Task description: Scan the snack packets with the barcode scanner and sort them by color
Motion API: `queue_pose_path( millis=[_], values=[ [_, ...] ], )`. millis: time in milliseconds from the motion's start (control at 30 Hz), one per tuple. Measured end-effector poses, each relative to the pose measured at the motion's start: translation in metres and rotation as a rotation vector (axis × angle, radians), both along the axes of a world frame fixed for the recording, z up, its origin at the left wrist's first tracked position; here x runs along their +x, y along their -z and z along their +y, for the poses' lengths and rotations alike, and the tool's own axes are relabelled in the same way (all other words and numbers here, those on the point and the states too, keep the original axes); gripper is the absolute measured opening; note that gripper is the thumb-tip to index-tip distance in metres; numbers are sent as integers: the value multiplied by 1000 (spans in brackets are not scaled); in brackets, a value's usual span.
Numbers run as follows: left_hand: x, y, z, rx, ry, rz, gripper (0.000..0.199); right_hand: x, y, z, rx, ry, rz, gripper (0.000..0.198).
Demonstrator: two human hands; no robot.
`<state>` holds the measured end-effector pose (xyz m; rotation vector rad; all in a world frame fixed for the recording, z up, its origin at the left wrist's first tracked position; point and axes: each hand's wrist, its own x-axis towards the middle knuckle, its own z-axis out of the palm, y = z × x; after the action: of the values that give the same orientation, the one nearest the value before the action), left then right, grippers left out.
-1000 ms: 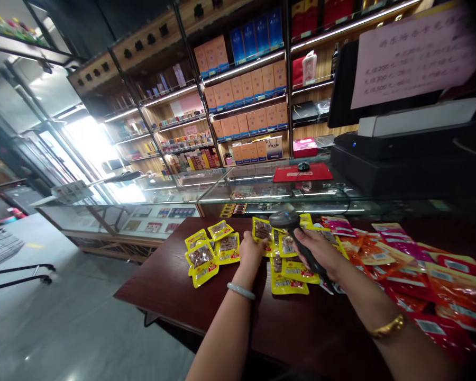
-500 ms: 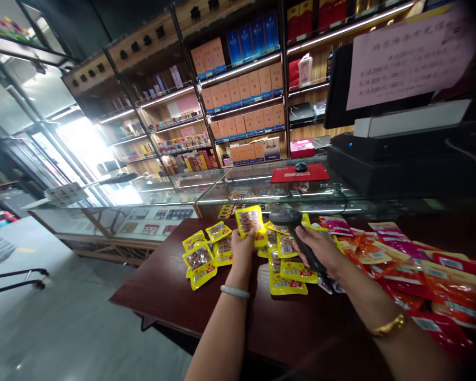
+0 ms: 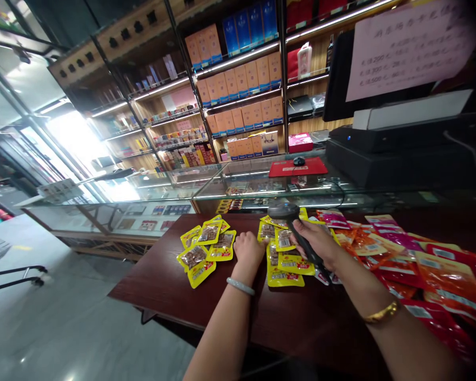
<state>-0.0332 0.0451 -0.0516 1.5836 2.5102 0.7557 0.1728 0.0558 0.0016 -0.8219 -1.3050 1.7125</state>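
My right hand (image 3: pixel 315 242) is wrapped around the dark handle of a barcode scanner (image 3: pixel 283 210), its head pointing left over several yellow snack packets (image 3: pixel 285 278). Between this pile and another group of yellow snack packets (image 3: pixel 202 256) on the left, my left hand (image 3: pixel 250 248) is low over the brown table (image 3: pixel 222 301). It holds no visible packet. Its fingers are bent and its thumb stands apart, reaching the edge of the right-hand pile. The packets have clear windows showing brown food.
Red and orange snack bags (image 3: pixel 404 264) lie heaped at right. Behind the table runs a glass display counter (image 3: pixel 206 185) with a mouse (image 3: pixel 299 161) on a red mat (image 3: pixel 275 168). A dark register monitor (image 3: pixel 337 79) bears a pink handwritten sheet (image 3: pixel 400 58). Boxed goods fill the shelves (image 3: pixel 283 69).
The yellow packet my left hand held up has left it, and another packet now tops the left group. My left hand has moved slightly down and right. The scanner stays in my right hand.
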Motion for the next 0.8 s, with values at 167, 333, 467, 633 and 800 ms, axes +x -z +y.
queue_pose_path(
  millis=[167, 333, 467, 633, 800],
  values=[
    [1, 2, 2, -58, 76, 7, 31, -1, -1, 0, 14, 6, -1, 52],
    [-13, 3, 11, 69, 65, -302, 15, -1, -1, 0, -11, -15, 1, 54],
    [-26, 3, 14, 341, -8, -479, 14, -1, -1, 0, -26, -17, -18, 55],
    [-31, 5, 15, 491, 5, -618, 21, -2, 0, 0, -22, -7, -24, 54],
    [-27, 6, 17, 480, 10, -665, 26, -1, 1, 2, -20, 22, 2, 55]
  ],
)
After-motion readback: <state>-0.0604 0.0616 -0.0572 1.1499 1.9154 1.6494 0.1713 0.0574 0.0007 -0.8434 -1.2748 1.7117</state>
